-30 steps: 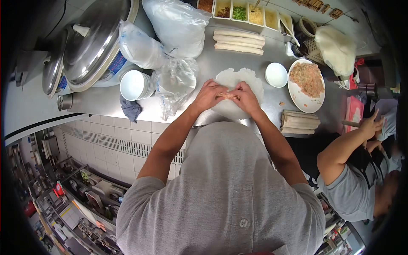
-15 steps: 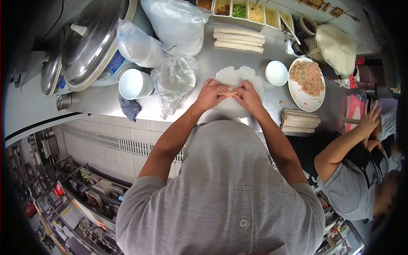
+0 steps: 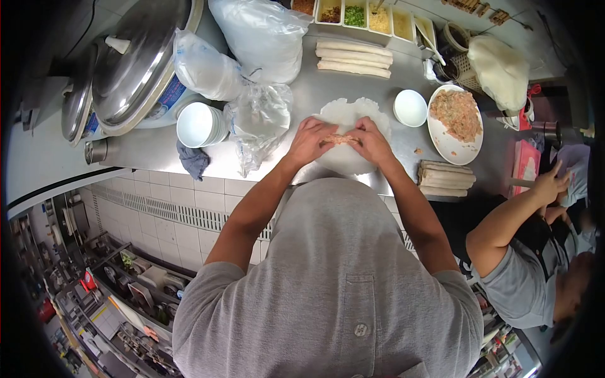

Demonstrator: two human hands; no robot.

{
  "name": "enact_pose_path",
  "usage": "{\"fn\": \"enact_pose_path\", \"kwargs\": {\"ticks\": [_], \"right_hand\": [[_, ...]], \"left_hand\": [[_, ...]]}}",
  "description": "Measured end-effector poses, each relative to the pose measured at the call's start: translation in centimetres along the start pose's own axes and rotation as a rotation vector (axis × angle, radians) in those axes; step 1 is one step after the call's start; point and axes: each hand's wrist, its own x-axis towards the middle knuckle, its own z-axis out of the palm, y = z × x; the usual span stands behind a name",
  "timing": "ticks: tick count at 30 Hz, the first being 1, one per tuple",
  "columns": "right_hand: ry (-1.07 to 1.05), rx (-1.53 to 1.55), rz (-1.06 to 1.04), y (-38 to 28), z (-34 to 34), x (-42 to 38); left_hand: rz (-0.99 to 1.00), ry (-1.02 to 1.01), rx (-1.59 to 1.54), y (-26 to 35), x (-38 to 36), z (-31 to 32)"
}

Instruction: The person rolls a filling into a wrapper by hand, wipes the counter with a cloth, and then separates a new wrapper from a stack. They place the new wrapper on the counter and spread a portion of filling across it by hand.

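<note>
A round, ragged-edged white wrapper (image 3: 345, 162) lies on the steel counter in front of me. Across its middle runs a thin strip of pinkish minced-meat filling (image 3: 341, 139). My left hand (image 3: 311, 141) has its fingers closed around the strip's left end. At the other end, the bent fingers of my right hand (image 3: 371, 142) press on the same filling. Both hands rest over the wrapper, and parts of the strip are hidden under the fingertips. To the right sits an oval white plate (image 3: 455, 153) heaped with minced meat filling (image 3: 455, 116).
Long pale rolls (image 3: 353, 59) are stacked behind the wrapper; more rolls (image 3: 445, 179) lie at right. Nearby are a white bowl (image 3: 410, 108), stacked white bowls (image 3: 197, 125), plastic bags (image 3: 259, 116), topping containers (image 3: 355, 16) and lidded pots (image 3: 137, 60). A co-worker's arm (image 3: 504, 217) is at far right.
My hands keep almost the same place on the filling. At far right, the co-worker's hand has dropped a little and its spread fingers have drawn closer together.
</note>
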Motion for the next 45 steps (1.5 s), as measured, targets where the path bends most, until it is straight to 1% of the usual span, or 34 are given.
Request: {"fn": "enact_pose_path", "kwargs": {"ticks": [2,8,13,15,18,20,22,24,25,27,31,33,34,35,36,38,39,41,42,44,45], "right_hand": [[0.088,0.009,-0.003,-0.2,-0.1,-0.2],[0.006,0.012,0.023,0.8,-0.4,-0.5],[0.038,0.043,0.038,0.2,-0.7,-0.7],[0.063,0.049,0.044,0.1,-0.7,-0.8],[0.02,0.019,0.042,0.1,-0.9,-0.8],[0.129,0.02,0.051,-0.4,-1.1,-1.0],[0.107,0.023,0.07,-0.3,-1.3,-1.4],[0.089,0.027,0.089,-0.1,-1.3,-1.7],[0.107,0.03,0.092,-0.1,-0.9,-1.8],[0.123,0.036,0.098,0.0,-0.4,-2.1],[0.157,0.045,0.13,-0.5,0.1,-2.0],[0.171,0.04,0.137,-0.6,-0.2,-2.0],[0.212,0.019,0.135,-0.7,-0.4,-2.0],[0.251,-0.001,0.133,-0.8,-0.4,-2.0],[0.249,-0.002,0.134,-0.9,-0.3,-2.1],[0.17,0.011,0.146,-1.1,-0.4,-2.3],[0.17,0.008,0.148,-0.7,-0.5,-2.6],[0.276,-0.026,0.075,0.7,-1.0,-2.7],[0.274,-0.033,0.078,0.9,-1.7,-3.0],[0.378,0.112,0.316,1.6,-4.7,-4.2],[0.413,-0.028,0.302,3.0,-5.8,-5.3]], "left_hand": [[-0.009,-0.005,0.002,-0.4,-0.2,-0.4],[-0.017,-0.053,-0.03,-1.1,-0.8,-1.0],[-0.021,-0.009,0.001,-0.4,-0.7,-1.2],[0.007,-0.025,-0.015,-0.1,-0.5,-0.9],[0.014,-0.072,-0.018,-0.1,-0.2,0.0],[0.039,-0.074,-0.003,-0.6,-0.4,0.1],[0.063,-0.08,0.008,-0.3,-0.4,-0.4],[0.027,0.072,0.01,0.0,-0.8,-1.3],[0.031,0.067,0.01,-0.3,-1.2,-1.6],[-0.081,0.078,0.008,-0.5,-2.0,-2.3],[-0.088,0.096,0.027,0.0,-2.9,-2.6],[-0.202,0.151,-0.021,-0.1,-3.2,-2.0],[-0.201,0.153,-0.023,-0.4,-3.2,-1.8],[-0.158,0.154,0.017,-0.8,-3.4,-1.5],[-0.117,0.152,0.056,-0.8,-3.4,-1.5],[-0.109,0.129,0.072,-0.7,-3.2,-1.3],[-0.102,0.109,0.092,-0.6,-2.9,-1.4],[-0.092,0.109,0.087,-0.4,-2.5,-1.7],[-0.082,0.105,0.078,-0.3,-2.4,-1.8],[-0.058,0.118,0.065,0.0,-2.1,-2.1],[-0.032,0.127,0.059,0.1,-2.0,-2.2]]}}
